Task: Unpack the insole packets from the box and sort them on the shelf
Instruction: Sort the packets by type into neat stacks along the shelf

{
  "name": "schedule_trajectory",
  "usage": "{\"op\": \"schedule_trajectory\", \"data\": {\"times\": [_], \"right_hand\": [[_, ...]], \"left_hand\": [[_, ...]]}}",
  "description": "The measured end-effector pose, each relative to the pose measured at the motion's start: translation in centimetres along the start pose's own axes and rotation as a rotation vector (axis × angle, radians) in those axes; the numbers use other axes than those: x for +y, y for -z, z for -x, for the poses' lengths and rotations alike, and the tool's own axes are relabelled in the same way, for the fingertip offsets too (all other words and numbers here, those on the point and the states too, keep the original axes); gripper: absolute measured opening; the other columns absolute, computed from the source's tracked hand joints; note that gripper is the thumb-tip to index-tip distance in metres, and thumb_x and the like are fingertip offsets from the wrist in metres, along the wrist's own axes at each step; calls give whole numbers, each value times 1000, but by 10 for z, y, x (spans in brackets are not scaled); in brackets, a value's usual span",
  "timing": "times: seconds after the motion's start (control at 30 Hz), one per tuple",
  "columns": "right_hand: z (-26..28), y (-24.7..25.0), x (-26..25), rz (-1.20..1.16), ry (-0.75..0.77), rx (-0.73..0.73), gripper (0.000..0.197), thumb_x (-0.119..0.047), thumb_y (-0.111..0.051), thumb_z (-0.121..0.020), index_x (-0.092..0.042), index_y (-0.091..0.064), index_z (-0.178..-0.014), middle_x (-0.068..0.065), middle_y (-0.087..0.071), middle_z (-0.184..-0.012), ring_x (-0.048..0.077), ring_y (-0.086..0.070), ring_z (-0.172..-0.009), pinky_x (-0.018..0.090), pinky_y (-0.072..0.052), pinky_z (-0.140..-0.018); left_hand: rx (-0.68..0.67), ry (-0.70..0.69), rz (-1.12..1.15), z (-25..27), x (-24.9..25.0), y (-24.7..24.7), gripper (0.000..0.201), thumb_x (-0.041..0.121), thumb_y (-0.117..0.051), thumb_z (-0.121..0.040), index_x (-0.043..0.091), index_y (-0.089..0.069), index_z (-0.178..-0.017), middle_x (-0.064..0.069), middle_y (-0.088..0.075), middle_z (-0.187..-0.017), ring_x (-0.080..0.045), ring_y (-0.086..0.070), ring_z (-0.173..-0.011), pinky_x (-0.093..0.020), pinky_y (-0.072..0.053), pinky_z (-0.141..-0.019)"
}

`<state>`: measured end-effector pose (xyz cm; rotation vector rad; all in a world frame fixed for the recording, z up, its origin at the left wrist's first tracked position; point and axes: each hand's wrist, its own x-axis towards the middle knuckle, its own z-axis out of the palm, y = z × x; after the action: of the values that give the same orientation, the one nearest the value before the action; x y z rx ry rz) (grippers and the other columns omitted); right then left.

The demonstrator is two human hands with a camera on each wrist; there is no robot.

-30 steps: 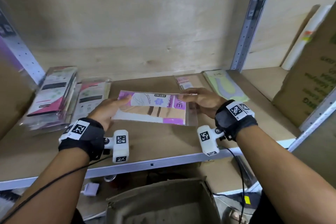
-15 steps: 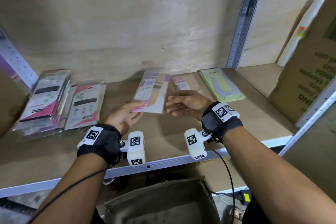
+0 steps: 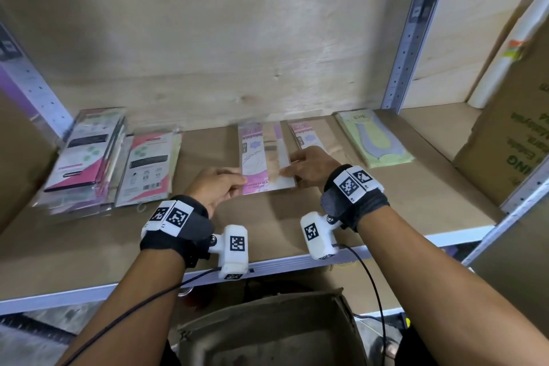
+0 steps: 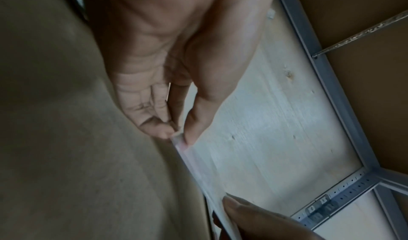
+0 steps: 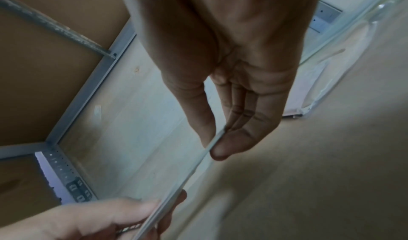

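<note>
A pink and white insole packet (image 3: 263, 157) lies lengthwise on the brown shelf board (image 3: 386, 196), between the other packets. My left hand (image 3: 242, 183) pinches its near left corner between thumb and fingers (image 4: 194, 132). At the near right edge my right hand (image 3: 286, 168) pinches the packet (image 5: 187, 172) between thumb and forefinger. The packet (image 4: 198, 167) shows edge-on in both wrist views. The open cardboard box (image 3: 267, 333) stands below the shelf's front edge; its inside is too dark to read.
A second pink packet (image 3: 309, 137) lies just behind my right hand, and a green one (image 3: 374, 140) further right. Two stacks of pink and grey packets (image 3: 86, 154) (image 3: 148, 166) sit at the left. A large printed carton (image 3: 511, 128) stands at the right, beyond a metal upright (image 3: 407, 53).
The packet was turned from crosswise to lengthwise and set further back on the shelf. Half a second ago my right hand was off it; now both hands pinch its near end.
</note>
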<state>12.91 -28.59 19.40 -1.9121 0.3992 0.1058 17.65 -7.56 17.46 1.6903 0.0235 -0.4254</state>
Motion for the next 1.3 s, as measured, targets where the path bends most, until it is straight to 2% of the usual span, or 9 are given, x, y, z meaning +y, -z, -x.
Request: {"op": "schedule_trajectory", "data": {"times": [0.1, 0.2, 0.37, 0.47, 0.6, 0.7, 0.8, 1.0, 1.3], "right_hand": [[-2, -2, -3, 63, -35, 15, 19, -10, -80, -78, -12, -63, -85, 9, -68, -93, 27, -70, -86, 43, -61, -82], [-2, -4, -3, 94, -70, 14, 31, -12, -81, -79, -5, -64, -104, 7, -65, -91, 26, -70, -85, 43, -61, -80], [3, -2, -6, 284, -23, 92, 47, -28, -80, -80, -8, -65, -119, 8, -66, -119, 24, -63, -112, 30, -51, -93], [7, -2, -8, 340, -25, 79, 50, -32, -78, -82, -10, -63, -124, 5, -63, -126, 21, -57, -118, 25, -42, -87], [8, -5, -9, 390, -2, 56, 57, -34, -77, -82, -13, -58, -132, 6, -57, -133, 22, -55, -122, 26, -39, -90], [8, -7, -8, 405, 14, 29, 56, -35, -78, -81, -18, -58, -131, 6, -56, -133, 21, -55, -118, 27, -38, -88], [8, -9, -7, 396, 20, 21, 52, -35, -77, -82, -21, -59, -129, 5, -56, -133, 19, -55, -113, 27, -39, -87], [6, -9, -10, 377, 37, 25, 48, -32, -74, -85, -20, -60, -130, 5, -53, -140, 22, -51, -129, 37, -39, -111], [4, -11, -11, 349, 39, 17, 48, -32, -74, -85, -20, -60, -129, 6, -54, -139, 24, -56, -123, 42, -44, -108]], "left_hand": [[28, 9, -60, -2, -2, 2, 26, -6, -75, -81, -1, -71, -106, -10, -76, -80, -10, -64, -58, -18, -59, -62], [45, 23, -71, -2, -3, 2, 28, -6, -77, -80, -1, -68, -106, -18, -74, -97, -14, -70, -68, -20, -61, -67], [45, 55, -78, 0, -2, 2, 33, 2, -78, -82, -2, -65, -111, -15, -73, -105, -21, -72, -93, -27, -62, -73], [44, 67, -74, 0, -1, 1, 35, 4, -78, -83, -4, -64, -115, -17, -72, -109, -24, -71, -97, -30, -61, -75], [24, 56, -106, 4, 2, -3, 29, 5, -75, -86, -3, -64, -112, -17, -71, -107, -22, -71, -94, -26, -62, -70], [11, 45, -122, 5, 4, -6, 19, 5, -74, -87, -1, -67, -104, -17, -72, -105, -20, -70, -88, -23, -62, -66], [13, 27, -153, 4, 5, -7, 16, 6, -74, -87, 0, -68, -101, -15, -72, -104, -19, -71, -90, -24, -63, -70], [26, -14, -153, -1, 8, -9, 24, 5, -73, -87, -5, -69, -109, -17, -72, -109, -23, -70, -96, -31, -59, -87], [32, -24, -154, -5, 10, -11, 24, 5, -71, -89, -5, -69, -111, -15, -72, -113, -25, -70, -106, -27, -56, -86]]}}
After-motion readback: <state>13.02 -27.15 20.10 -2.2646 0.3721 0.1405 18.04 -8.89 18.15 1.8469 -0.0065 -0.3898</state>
